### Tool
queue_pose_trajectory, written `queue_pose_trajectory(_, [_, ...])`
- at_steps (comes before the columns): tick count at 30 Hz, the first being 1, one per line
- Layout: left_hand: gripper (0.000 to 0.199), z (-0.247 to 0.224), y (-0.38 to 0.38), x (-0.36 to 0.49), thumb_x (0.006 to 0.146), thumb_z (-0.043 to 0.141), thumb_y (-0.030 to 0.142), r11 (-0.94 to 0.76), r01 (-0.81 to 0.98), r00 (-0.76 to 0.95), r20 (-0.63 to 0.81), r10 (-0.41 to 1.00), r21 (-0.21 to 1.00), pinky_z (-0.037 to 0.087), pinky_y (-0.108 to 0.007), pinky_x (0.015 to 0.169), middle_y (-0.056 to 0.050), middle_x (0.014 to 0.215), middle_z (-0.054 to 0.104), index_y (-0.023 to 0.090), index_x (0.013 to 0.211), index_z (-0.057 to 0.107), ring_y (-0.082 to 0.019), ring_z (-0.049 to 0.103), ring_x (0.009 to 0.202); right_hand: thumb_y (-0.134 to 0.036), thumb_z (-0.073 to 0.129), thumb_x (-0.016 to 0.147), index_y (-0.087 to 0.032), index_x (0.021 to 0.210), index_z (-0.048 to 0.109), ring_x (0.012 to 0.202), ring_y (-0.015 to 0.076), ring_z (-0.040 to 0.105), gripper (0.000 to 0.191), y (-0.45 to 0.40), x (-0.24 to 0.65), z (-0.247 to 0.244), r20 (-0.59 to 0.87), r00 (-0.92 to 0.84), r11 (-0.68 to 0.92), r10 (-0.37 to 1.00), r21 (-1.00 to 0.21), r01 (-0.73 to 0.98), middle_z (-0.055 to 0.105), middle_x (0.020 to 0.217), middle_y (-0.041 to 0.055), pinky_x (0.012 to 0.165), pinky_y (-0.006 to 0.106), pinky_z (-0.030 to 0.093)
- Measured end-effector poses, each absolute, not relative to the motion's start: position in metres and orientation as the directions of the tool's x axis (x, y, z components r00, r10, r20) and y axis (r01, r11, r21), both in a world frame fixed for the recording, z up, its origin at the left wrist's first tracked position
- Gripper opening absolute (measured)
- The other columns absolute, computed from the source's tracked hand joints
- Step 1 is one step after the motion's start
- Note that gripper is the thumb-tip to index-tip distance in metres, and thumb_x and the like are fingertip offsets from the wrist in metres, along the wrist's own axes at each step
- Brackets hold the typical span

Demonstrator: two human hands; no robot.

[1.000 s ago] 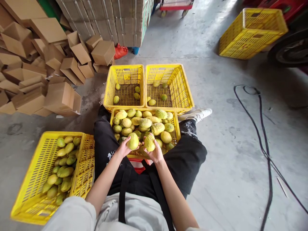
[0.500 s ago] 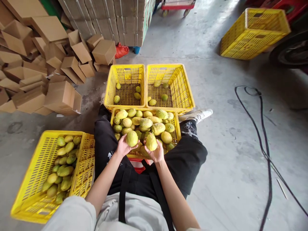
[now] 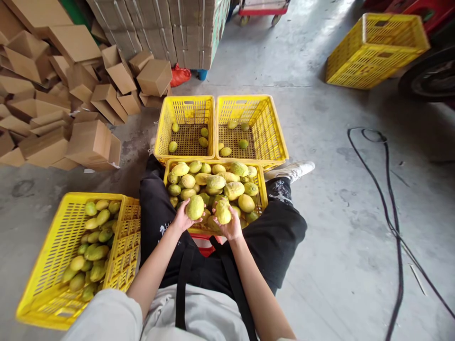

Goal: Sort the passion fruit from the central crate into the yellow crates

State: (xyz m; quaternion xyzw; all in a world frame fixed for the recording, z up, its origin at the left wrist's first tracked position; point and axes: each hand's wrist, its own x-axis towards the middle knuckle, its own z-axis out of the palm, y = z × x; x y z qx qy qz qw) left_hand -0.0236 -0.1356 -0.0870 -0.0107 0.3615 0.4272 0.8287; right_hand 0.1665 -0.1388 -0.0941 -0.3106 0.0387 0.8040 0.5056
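Fruit [image 3: 215, 182] fills a crate [image 3: 265, 190] below left hand [image 3: 182, 218] and right hand [image 3: 232, 227]. Each cups one, right-hand fruit [image 3: 222, 211] turned since earlier

Fruits [image 3: 233, 190] in crate [image 3: 263, 188] between legs [image 3: 282, 229]

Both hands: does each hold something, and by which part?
The left hand holds one yellowish fruit, the right hand another fruit, each cupped around its lower outer side.
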Motion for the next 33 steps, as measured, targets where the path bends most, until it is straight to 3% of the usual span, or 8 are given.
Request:
queue_pose_trajectory(5, [0.047, -0.08, -0.135, -0.022, 0.085, 0.049, 0.043, 0.591, -0.765, 0.351, -0.603, 0.716, 0.255, 0.054, -0.046, 0.074, -0.012, 0.101, 0.067, 0.021, 0.126, 0.051, -0.027, 0.067, 0.084, -0.032, 0.054, 0.08, -0.027, 0.118, 0.057, 0.092, 0.0241, 0.068, 0.039, -0.14, 0.17, -0.095, -0.502, -0.326, -0.484, 0.801, -0.222, -0.846, 0.071, 0.104, 0.0034, 0.07, 0.04, 0.058])
queue_pose_trajectory(8, [0.039, -0.078, -0.136, -0.021, 0.084, 0.048, 0.039, 0.552, -0.807, 0.328, -0.62, 0.713, 0.208, 0.049, -0.055, 0.084, -0.013, 0.098, 0.068, 0.017, 0.116, 0.056, -0.031, 0.066, 0.092, -0.029, 0.051, 0.077, -0.026, 0.118, 0.057, 0.105, 0.0279, 0.064, 0.041, -0.14, 0.171, -0.094, -0.469, -0.366, -0.502, 0.804, -0.206, -0.84, 0.069, 0.112, 0.0048, 0.083, 0.052, 0.054])
queue_pose_trajectory(11, [0.03, -0.077, -0.136, -0.02, 0.084, 0.048, 0.031, 0.551, -0.814, 0.335, -0.624, 0.706, 0.186, 0.047, -0.056, 0.086, -0.014, 0.097, 0.068, 0.014, 0.106, 0.059, -0.032, 0.065, 0.096, -0.029, 0.051, 0.078, -0.024, 0.116, 0.058, 0.109, 0.0287, 0.063, 0.039, -0.14, 0.169, -0.094, -0.482, -0.364, -0.513, 0.797, -0.221, -0.829, 0.07, 0.109, 0.006, 0.088, 0.054, 0.051])
queue_pose_trajectory(15, [0.028, -0.076, -0.135, -0.019, 0.086, 0.048, 0.03, 0.561, -0.797, 0.337, -0.608, 0.719, 0.222, 0.051, -0.049, 0.082, -0.014, 0.1, 0.068, 0.015, 0.107, 0.059, -0.031, 0.066, 0.096, -0.032, 0.057, 0.079, -0.023, 0.114, 0.058, 0.099, 0.0274, 0.067, 0.036, -0.14, 0.168, -0.096, -0.517, -0.334, -0.505, 0.788, -0.233, -0.831, 0.072, 0.099, 0.0059, 0.083, 0.05, 0.056])
queue_pose_trajectory(20, [0.039, -0.078, -0.136, -0.02, 0.085, 0.051, 0.038, 0.613, -0.729, 0.377, -0.57, 0.73, 0.303, 0.054, -0.037, 0.068, -0.016, 0.108, 0.065, 0.015, 0.117, 0.055, -0.027, 0.067, 0.086, -0.033, 0.065, 0.075, -0.022, 0.116, 0.056, 0.08, 0.0219, 0.069, 0.044, -0.141, 0.17, -0.101, -0.569, -0.33, -0.517, 0.753, -0.202, -0.832, 0.072, 0.09, 0.0051, 0.064, 0.035, 0.061])
queue_pose_trajectory(26, [0.052, -0.083, -0.138, -0.018, 0.077, 0.063, 0.029, 0.612, -0.682, 0.286, -0.625, 0.726, 0.4, 0.053, -0.042, 0.074, -0.006, 0.094, 0.066, 0.025, 0.125, 0.043, -0.025, 0.068, 0.081, -0.028, 0.068, 0.074, -0.026, 0.125, 0.052, 0.078, 0.0199, 0.068, 0.053, -0.141, 0.169, -0.098, -0.551, -0.346, -0.534, 0.759, -0.223, -0.815, 0.069, 0.089, 0.004, 0.061, 0.032, 0.06])
queue_pose_trajectory(33, [0.05, -0.084, -0.137, -0.016, 0.078, 0.062, 0.032, 0.626, -0.674, 0.275, -0.653, 0.705, 0.392, 0.053, -0.039, 0.071, -0.01, 0.097, 0.066, 0.022, 0.125, 0.045, -0.026, 0.068, 0.082, -0.028, 0.065, 0.076, -0.025, 0.122, 0.053, 0.079, 0.0207, 0.069, 0.048, -0.14, 0.168, -0.096, -0.558, -0.326, -0.529, 0.763, -0.249, -0.811, 0.071, 0.09, 0.0044, 0.063, 0.032, 0.059])
